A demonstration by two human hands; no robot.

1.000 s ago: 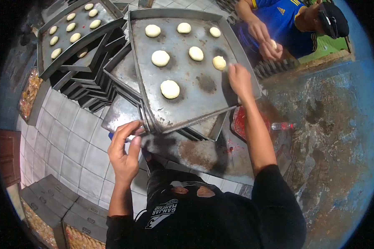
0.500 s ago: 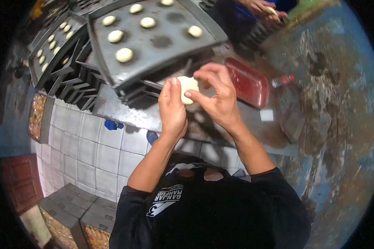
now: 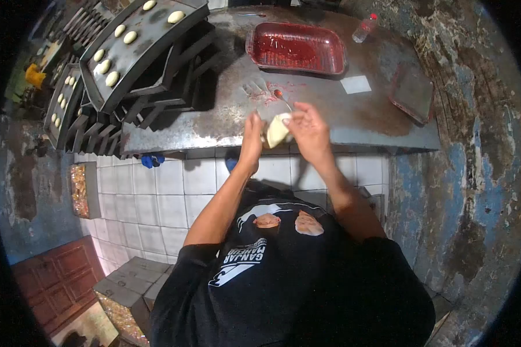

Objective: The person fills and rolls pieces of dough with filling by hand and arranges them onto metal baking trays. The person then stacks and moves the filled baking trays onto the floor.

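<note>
A pale piece of dough [image 3: 278,130] is between my two hands, above the table's front edge. My right hand [image 3: 310,132] pinches its upper right side between thumb and fingers. Beside the dough's left side, my left hand [image 3: 252,141] is upright with its fingers together; whether it grips the dough is unclear. Just beyond the hands a spoon [image 3: 281,95] with red filling lies on the metal table [image 3: 214,124]. Farther back is a red tray [image 3: 298,49] with red filling in it.
Stacked metal trays with dough balls [image 3: 130,37] stand at the left. A white paper [image 3: 355,84], a clear bottle with a red cap [image 3: 364,29] and a dark reddish lid-like object [image 3: 412,93] are on the right. Boxes [image 3: 124,289] stand on the floor.
The view has swung right, so the tray stack sits farther left and the red tray shows fully. The dough, round and facing the camera half a second ago, is now tilted and narrower.
</note>
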